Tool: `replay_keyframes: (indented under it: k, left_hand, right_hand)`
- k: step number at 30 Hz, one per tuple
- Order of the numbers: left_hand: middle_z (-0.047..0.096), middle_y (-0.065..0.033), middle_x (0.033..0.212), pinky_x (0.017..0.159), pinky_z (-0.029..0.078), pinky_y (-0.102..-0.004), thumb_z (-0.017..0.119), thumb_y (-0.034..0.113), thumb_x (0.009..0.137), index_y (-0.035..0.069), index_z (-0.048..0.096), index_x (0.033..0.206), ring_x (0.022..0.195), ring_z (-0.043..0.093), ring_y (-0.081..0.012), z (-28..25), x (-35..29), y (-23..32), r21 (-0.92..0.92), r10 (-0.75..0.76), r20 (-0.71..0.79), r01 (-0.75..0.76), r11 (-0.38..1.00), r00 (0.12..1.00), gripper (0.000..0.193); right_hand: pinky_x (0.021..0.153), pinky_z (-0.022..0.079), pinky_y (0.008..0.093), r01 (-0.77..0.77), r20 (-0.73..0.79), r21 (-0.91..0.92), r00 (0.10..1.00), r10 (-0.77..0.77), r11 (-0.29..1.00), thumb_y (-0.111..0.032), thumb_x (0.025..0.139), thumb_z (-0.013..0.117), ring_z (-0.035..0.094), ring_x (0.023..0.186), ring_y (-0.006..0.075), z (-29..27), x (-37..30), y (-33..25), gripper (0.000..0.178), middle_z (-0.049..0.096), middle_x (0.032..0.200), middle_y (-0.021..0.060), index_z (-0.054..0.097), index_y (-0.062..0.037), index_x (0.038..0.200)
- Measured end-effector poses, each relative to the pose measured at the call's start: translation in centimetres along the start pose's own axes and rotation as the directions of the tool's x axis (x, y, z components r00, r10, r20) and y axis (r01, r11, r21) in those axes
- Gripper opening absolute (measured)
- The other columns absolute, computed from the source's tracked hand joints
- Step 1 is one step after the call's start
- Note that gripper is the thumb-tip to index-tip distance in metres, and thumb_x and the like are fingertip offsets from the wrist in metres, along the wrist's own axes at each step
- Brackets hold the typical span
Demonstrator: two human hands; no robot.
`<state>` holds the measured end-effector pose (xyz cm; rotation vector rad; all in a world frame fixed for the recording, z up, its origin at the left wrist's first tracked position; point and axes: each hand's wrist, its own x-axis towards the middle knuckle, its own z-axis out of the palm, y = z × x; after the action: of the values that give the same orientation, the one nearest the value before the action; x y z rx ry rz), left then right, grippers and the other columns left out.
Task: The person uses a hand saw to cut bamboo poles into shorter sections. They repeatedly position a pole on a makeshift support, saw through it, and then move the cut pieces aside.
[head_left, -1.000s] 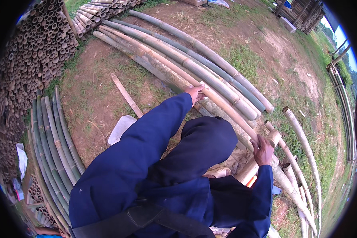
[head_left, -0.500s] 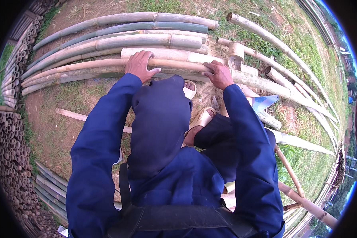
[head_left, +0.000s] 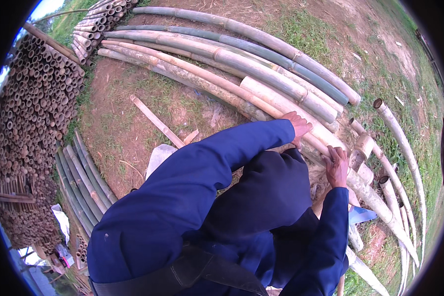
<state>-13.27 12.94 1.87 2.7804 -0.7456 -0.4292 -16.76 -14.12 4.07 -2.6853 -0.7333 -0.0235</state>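
Note:
A slim tan bamboo pole [head_left: 314, 142] lies along a thicker, mottled bamboo pole [head_left: 372, 193]. My left hand [head_left: 298, 128] is closed over the slim pole, with its fingers on the far side. A short way to the right, my right hand [head_left: 337, 167] grips the same pole near its right end. My dark-trousered knee [head_left: 266, 190] is bent just below the left hand. Just beyond the poles, a short, thick, pale bamboo piece [head_left: 269, 95] lies alongside. A cut bamboo block [head_left: 362, 148] stands beyond my right hand.
Several long green-grey bamboo poles [head_left: 227, 55] lie farther out. More poles [head_left: 402, 133] stretch away at the right. A large stack of cut bamboo [head_left: 42, 93] rises at the left. One flat bamboo strip [head_left: 158, 121] rests on the dirt, and a blue-and-white piece [head_left: 362, 215] is near my right forearm.
My view has swung left, so the poles now slant down to the right and the stack shows more. My hands appear closer together on the slim pole.

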Motion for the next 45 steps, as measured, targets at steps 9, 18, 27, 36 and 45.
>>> replay_keyframes:
  k: [9,18,27,36,45]
  left_hand:
    - [0.075,-0.017,0.104,0.088,0.056,-0.0471,0.094,0.049,0.057,0.006,0.071,0.108,0.103,0.073,-0.0356,-1.7,1.0,0.8,-0.01,-0.002,0.09,0.003,1.0,0.996,0.07]
    - [0.076,-0.0184,0.099,0.086,0.057,-0.0455,0.089,0.046,0.058,0.006,0.075,0.097,0.098,0.074,-0.0351,-1.8,0.5,0.9,0.003,-0.031,0.076,0.031,1.0,0.997,0.058]
    - [0.075,-0.0205,0.107,0.089,0.057,-0.0495,0.088,0.061,0.061,0.01,0.065,0.131,0.102,0.073,-0.0382,-1.2,1.0,0.3,0.066,-0.045,0.064,0.041,0.997,0.997,0.09]
    - [0.075,-0.0224,0.106,0.091,0.056,-0.0497,0.089,0.062,0.061,0.011,0.066,0.132,0.101,0.072,-0.0406,-0.7,1.8,1.2,0.131,-0.041,0.077,0.031,0.991,0.996,0.091]
    - [0.074,-0.0186,0.117,0.096,0.055,-0.0467,0.09,0.069,0.056,0.014,0.064,0.137,0.109,0.071,-0.0359,0.0,1.6,0.2,0.164,-0.207,0.166,0.18,0.97,0.964,0.101]
  right_hand:
    - [0.087,0.044,0.047,0.001,0.003,-0.015,1.0,0.0,1.0,-0.02,0.084,0.078,0.058,0.106,0.029,-0.5,0.4,0.9,0.04,0.06,0.108,0.0071,0.071,-0.0128,0.123]
    - [0.093,0.044,0.047,-0.078,-0.026,-0.068,0.997,0.076,0.995,-0.019,0.082,0.081,0.059,0.108,0.0284,0.0,-0.5,-0.5,0.045,0.06,0.11,0.006,0.073,-0.0171,0.126]
    - [0.076,0.052,0.0429,-0.504,-0.548,0.213,0.648,0.529,0.837,-0.015,0.093,0.072,0.067,0.079,0.029,-6.4,-9.3,5.9,0.028,0.068,0.086,0.0114,0.07,-0.0085,0.12]
    - [0.08,0.056,0.0441,-0.867,-0.27,0.356,0.261,0.927,0.348,-0.024,0.087,0.074,0.074,0.088,0.0356,3.2,-21.5,12.3,0.036,0.074,0.094,0.021,0.064,0.0002,0.111]
    - [0.101,0.05,0.0501,-0.869,0.052,0.249,0.453,0.89,0.428,-0.021,0.084,0.071,0.065,0.115,0.0455,7.6,-21.6,14.0,0.057,0.065,0.122,0.0336,0.053,0.0058,0.131]
